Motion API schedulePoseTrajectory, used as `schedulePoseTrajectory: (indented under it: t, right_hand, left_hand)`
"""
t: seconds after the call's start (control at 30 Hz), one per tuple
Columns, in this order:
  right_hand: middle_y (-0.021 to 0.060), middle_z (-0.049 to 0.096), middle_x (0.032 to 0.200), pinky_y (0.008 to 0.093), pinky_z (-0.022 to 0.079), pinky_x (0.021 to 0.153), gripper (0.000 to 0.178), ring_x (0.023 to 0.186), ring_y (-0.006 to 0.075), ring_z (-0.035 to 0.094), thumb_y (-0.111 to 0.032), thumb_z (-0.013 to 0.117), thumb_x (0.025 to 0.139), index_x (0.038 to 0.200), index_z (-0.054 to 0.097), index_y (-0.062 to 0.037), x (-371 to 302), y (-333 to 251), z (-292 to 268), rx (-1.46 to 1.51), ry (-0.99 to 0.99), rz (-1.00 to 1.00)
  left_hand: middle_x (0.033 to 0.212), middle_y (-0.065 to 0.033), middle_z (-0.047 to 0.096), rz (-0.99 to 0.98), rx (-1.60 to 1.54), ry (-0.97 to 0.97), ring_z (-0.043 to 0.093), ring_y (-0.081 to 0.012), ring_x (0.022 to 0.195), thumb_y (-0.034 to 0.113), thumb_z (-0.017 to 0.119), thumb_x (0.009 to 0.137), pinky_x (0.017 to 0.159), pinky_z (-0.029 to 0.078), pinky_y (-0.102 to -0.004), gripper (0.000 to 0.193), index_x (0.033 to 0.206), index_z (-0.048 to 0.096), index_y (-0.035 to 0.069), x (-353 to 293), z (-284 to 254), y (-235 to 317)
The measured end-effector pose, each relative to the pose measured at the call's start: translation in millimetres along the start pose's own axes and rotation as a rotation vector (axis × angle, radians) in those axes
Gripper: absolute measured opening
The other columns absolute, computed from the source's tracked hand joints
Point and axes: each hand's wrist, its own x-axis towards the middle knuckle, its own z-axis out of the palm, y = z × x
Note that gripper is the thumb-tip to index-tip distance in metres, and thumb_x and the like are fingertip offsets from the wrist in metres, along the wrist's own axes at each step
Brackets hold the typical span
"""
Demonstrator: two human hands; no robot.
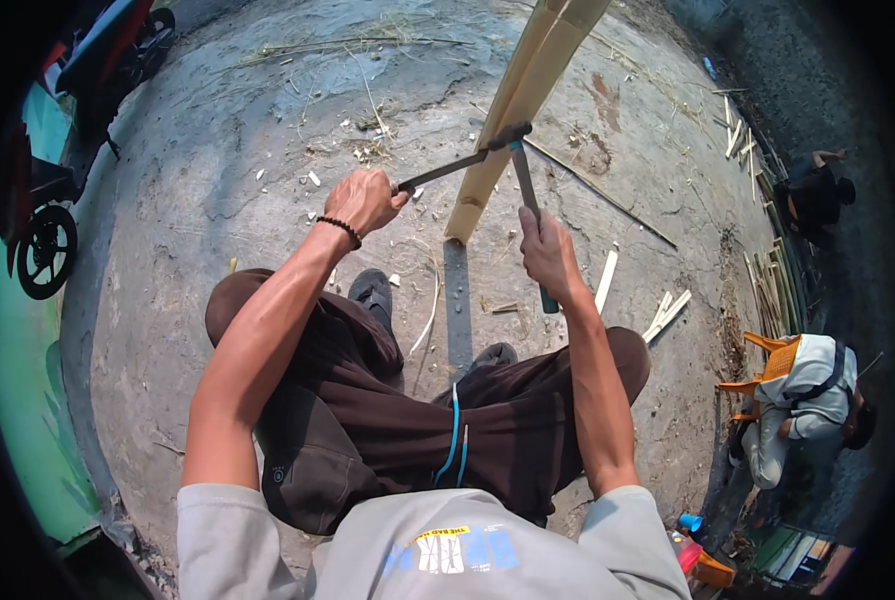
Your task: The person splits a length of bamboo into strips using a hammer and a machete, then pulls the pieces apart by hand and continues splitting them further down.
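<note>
The left hand (365, 200) is closed tight around the handle of a dark blade (458, 166) whose far end bites into the split bamboo pole (513, 110) standing ahead. The right hand (548, 250) is clenched on a green-handled hammer (530, 210), its head against the blade at the pole. Bamboo strips (665, 314) lie to the right on the concrete ground (218, 150).

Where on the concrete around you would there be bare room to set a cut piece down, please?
Barest is the concrete beyond the left hand, toward the parked motorbike. It is crowded past the right hand: loose bamboo slats lie there, stacked strips line the edge, and a seated person works nearby. Chips litter the ground behind the upright bamboo.
</note>
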Motion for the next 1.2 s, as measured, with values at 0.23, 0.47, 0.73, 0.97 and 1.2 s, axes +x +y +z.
schedulePoseTrajectory:
  t: [0.23, 0.47, 0.73, 0.97, 1.2]
  right_hand:
    - [0.0005, 0.048, 0.058, 0.0247, 0.038, 0.043, 0.039, 0.048, 0.0082, 0.049, -0.039, 0.046, 0.107, 0.089, 0.049, -0.0044, 2, -113, -63, 0.579, 0.371, -0.396]
    - [0.0344, 0.057, 0.073, 0.0546, 0.043, 0.063, 0.034, 0.076, 0.0557, 0.058, -0.031, 0.052, 0.104, 0.099, 0.054, 0.003, 15, 17, 29, -0.016, 0.061, -0.218]
    - [0.0129, 0.056, 0.06, 0.04, 0.045, 0.052, 0.035, 0.053, 0.0252, 0.06, -0.034, 0.047, 0.108, 0.098, 0.055, -0.0016, -4, -98, -33, 0.409, 0.44, -0.407]
    - [0.0272, 0.065, 0.082, 0.0519, 0.047, 0.069, 0.035, 0.085, 0.0489, 0.065, -0.035, 0.047, 0.106, 0.106, 0.057, -0.001, -8, -35, 30, 0.084, -0.021, -0.088]
    - [0.0047, 0.048, 0.06, 0.0327, 0.04, 0.046, 0.036, 0.05, 0.0089, 0.049, -0.036, 0.05, 0.107, 0.097, 0.054, -0.0017, -25, -64, -25, 0.659, 0.36, -0.274]
  left_hand:
    - [0.08, -0.0272, 0.069, -0.102, 0.044, -0.079, 0.07, -0.0435, 0.078, 0.045, 0.069, 0.087, 0.07, 0.055, -0.0505, 0.049, 0.077, 0.072, -0.003, 7, -19, 0]
    - [0.074, -0.0262, 0.068, -0.026, 0.063, 0.029, 0.069, -0.0448, 0.073, 0.05, 0.066, 0.089, 0.067, 0.055, -0.0505, 0.053, 0.077, 0.073, -0.002, 6, 11, -4]
    - [0.069, -0.0262, 0.066, 0.016, 0.074, -0.03, 0.068, -0.0443, 0.07, 0.049, 0.066, 0.09, 0.064, 0.053, -0.0509, 0.055, 0.076, 0.07, -0.004, -2, -10, 5]
    - [0.071, -0.0275, 0.065, 0.024, 0.052, -0.05, 0.068, -0.0446, 0.071, 0.048, 0.069, 0.088, 0.065, 0.053, -0.051, 0.052, 0.077, 0.072, -0.003, -13, 9, 8]
    - [0.08, -0.0254, 0.07, -0.016, 0.101, -0.164, 0.07, -0.0422, 0.078, 0.04, 0.069, 0.088, 0.07, 0.055, -0.0497, 0.041, 0.088, 0.074, -0.001, -3, -11, 17]
